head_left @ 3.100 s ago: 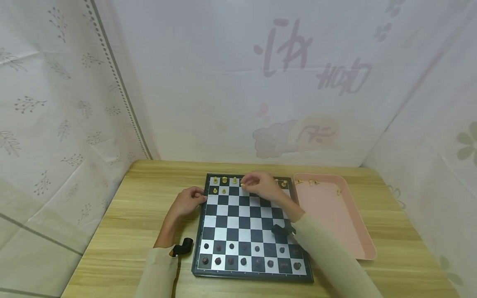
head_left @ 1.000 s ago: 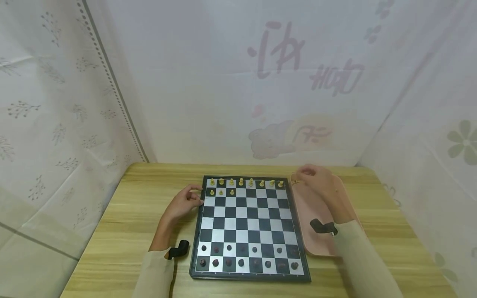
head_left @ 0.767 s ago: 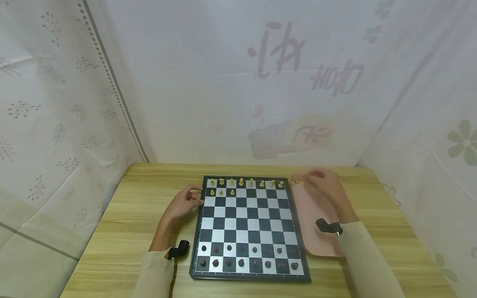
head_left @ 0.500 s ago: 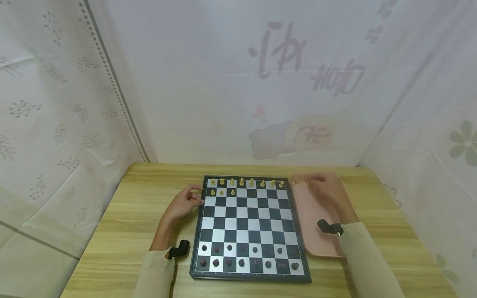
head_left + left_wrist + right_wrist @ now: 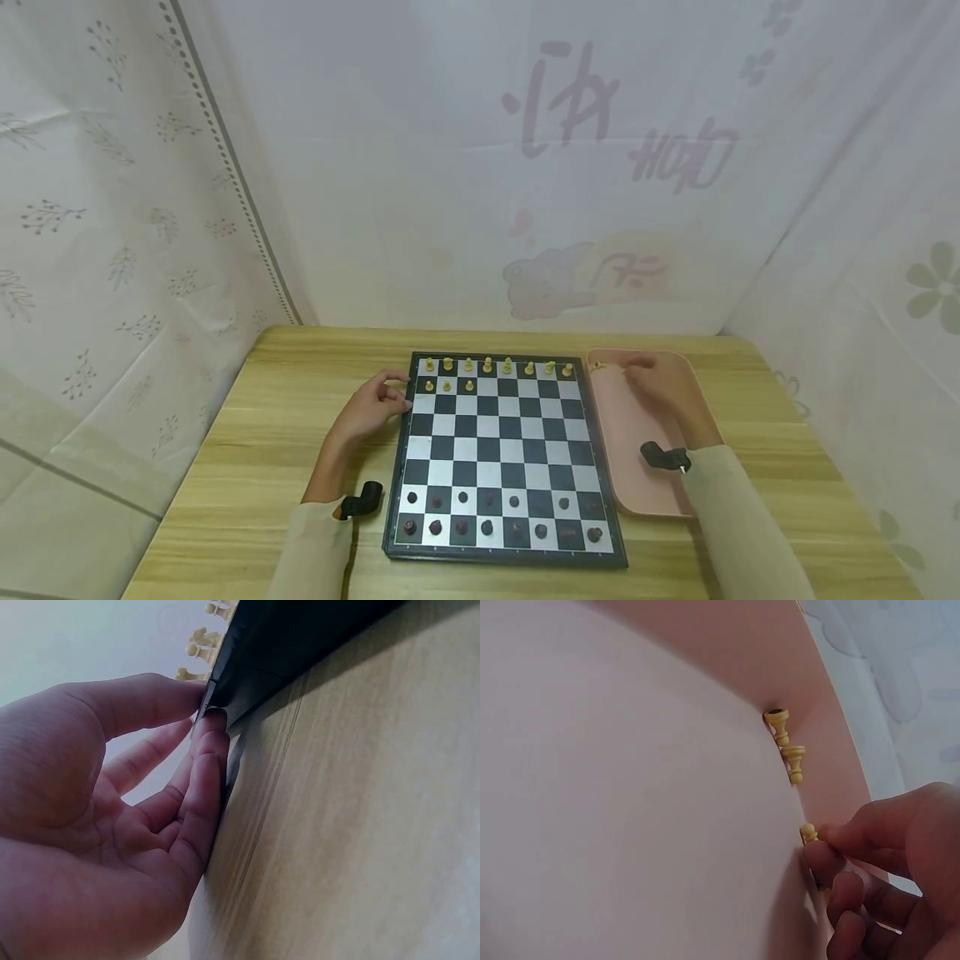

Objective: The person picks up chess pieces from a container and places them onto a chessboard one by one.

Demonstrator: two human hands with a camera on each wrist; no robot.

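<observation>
My left hand [image 5: 371, 405] holds the left edge of the black-and-white chessboard [image 5: 489, 427], with the thumb on its upper edge and curled fingers at its side in the left wrist view. Over the far part of the pink tray [image 5: 630, 492], my right hand [image 5: 663, 385] pinches a pale yellow pawn [image 5: 808, 831] between thumb and forefinger; the fingers hide its lower part. Two more pale pawns, one [image 5: 777, 726] and another [image 5: 796, 765], lie against the tray wall. A full row of pale pieces stands at the board's far side, with three pawns [image 5: 469, 385] before it.
Two rows of dark chess pieces [image 5: 487, 527] stand on the board's near side. The tray's raised wall adjoins the board's right edge. A wooden table [image 5: 247, 467] lies beneath, with patterned white cloth [image 5: 420, 167] hanging behind and at the sides.
My right hand has gone from the board's far side to the tray, then shifted rightward within it. A third pale pawn now shows in the second row. The left hand stays at the edge.
</observation>
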